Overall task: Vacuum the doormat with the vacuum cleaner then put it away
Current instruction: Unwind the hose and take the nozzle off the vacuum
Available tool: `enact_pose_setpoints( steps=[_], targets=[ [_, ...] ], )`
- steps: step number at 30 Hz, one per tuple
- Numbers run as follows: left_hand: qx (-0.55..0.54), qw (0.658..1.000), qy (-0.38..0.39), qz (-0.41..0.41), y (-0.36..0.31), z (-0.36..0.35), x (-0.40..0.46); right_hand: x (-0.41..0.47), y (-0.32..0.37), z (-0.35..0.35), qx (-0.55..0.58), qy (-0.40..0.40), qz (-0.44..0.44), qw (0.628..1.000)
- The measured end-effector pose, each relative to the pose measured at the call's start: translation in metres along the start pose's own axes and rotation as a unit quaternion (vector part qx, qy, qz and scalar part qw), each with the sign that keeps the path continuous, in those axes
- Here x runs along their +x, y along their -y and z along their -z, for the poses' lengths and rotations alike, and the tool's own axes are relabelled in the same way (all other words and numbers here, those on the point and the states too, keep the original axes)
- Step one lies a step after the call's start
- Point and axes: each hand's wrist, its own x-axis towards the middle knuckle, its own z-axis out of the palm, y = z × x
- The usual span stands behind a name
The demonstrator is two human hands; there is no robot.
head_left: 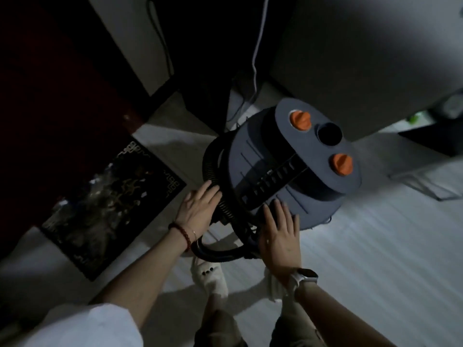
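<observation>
A grey canister vacuum cleaner (288, 169) with two orange knobs stands on the pale floor at the centre of the view. Its black ribbed hose (213, 169) is coiled round its left and near side. My left hand (198, 209) lies flat with straight fingers on the hose at the canister's left. My right hand (280, 234) presses flat with spread fingers on the canister's near edge. The dark patterned doormat (107, 209) lies on the floor to the left, in front of a dark red door.
A dark red door (45, 96) fills the left. A white cable (255, 58) hangs behind the vacuum beside a large grey appliance (363, 58) at upper right. My feet in white slippers (213, 276) stand just behind the vacuum. The room is dim.
</observation>
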Motion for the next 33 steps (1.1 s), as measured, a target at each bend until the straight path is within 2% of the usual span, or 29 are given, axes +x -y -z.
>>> enact_pose_setpoints(
  steps=[4, 8, 11, 15, 17, 23, 27, 33],
  targets=[
    [0.06, 0.996, -0.03, -0.064, 0.019, -0.009, 0.027, -0.005, 0.008, -0.019, 0.022, -0.058, -0.036, 0.997],
    [0.146, 0.969, -0.102, -0.169, 0.029, -0.001, 0.042, -0.007, 0.015, -0.022, 0.04, -0.09, -0.057, 0.993],
    [0.167, 0.952, -0.12, -0.226, 0.035, 0.007, 0.046, -0.01, 0.023, -0.016, 0.074, -0.109, -0.068, 0.989],
    [0.158, 0.931, -0.134, -0.302, 0.035, 0.022, 0.05, -0.019, 0.041, -0.016, 0.093, -0.124, 0.01, 0.988],
    [0.14, 0.921, -0.14, -0.337, 0.033, 0.03, 0.049, -0.019, 0.051, -0.016, 0.091, -0.12, 0.018, 0.988],
    [0.111, 0.895, -0.159, -0.402, 0.02, 0.051, 0.046, -0.017, 0.071, -0.024, 0.099, -0.11, -0.024, 0.989],
    [0.087, 0.883, -0.161, -0.432, 0.019, 0.05, 0.04, -0.025, 0.067, -0.037, 0.135, -0.097, -0.083, 0.983],
    [0.065, 0.884, -0.164, -0.434, 0.012, 0.051, 0.028, -0.034, 0.059, -0.041, 0.195, -0.069, -0.137, 0.969]
  ],
)
